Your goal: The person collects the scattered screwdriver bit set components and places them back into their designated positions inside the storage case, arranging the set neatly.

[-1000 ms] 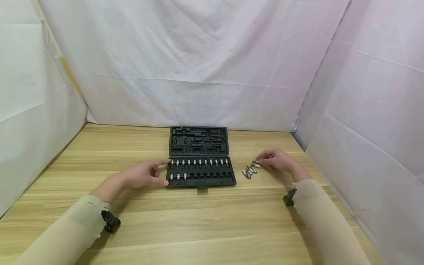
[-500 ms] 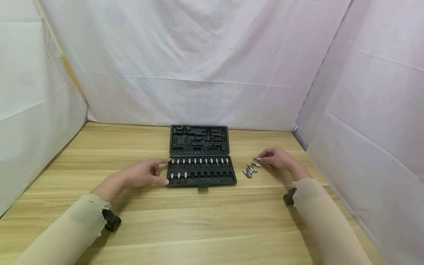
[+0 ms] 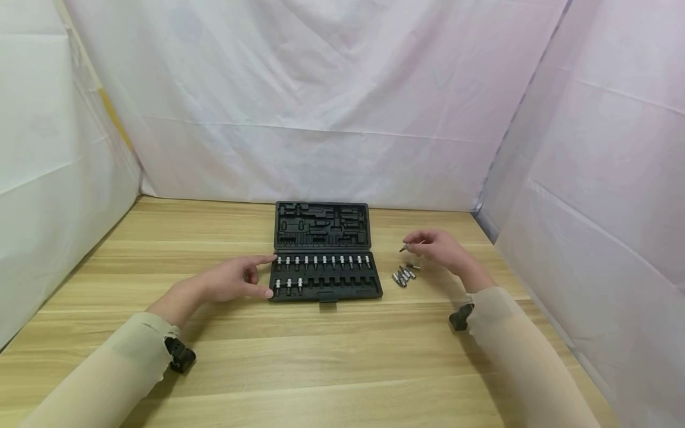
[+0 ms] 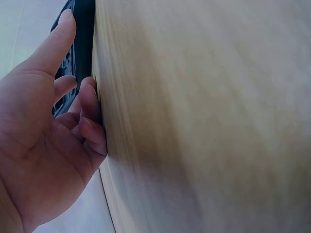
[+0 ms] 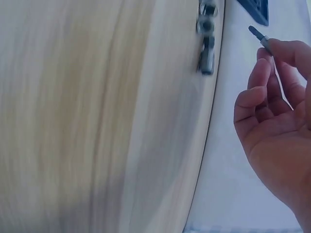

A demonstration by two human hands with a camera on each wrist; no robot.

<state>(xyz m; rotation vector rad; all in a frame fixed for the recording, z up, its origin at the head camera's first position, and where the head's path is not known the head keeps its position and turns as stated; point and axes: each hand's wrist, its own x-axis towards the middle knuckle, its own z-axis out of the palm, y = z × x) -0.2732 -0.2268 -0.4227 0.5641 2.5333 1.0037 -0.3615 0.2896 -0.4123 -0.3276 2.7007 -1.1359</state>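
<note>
Right of centre in the head view, the right hand (image 3: 441, 249) pinches a silver bit (image 3: 405, 247) between thumb and fingers — apart from the loose bits (image 3: 404, 276) heaped on the worktop (image 3: 321, 368). The open black case (image 3: 342, 293) lies mid-frame, two rows of seated bits (image 3: 324, 263) inside; the left hand (image 3: 232, 280) touches its left edge — thumb and forefinger outstretched.

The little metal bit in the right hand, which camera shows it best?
The right wrist view: the bit looks biggest there, poking out from the right hand. The head view shows it tiny; the left wrist view doesn't show it.
</note>
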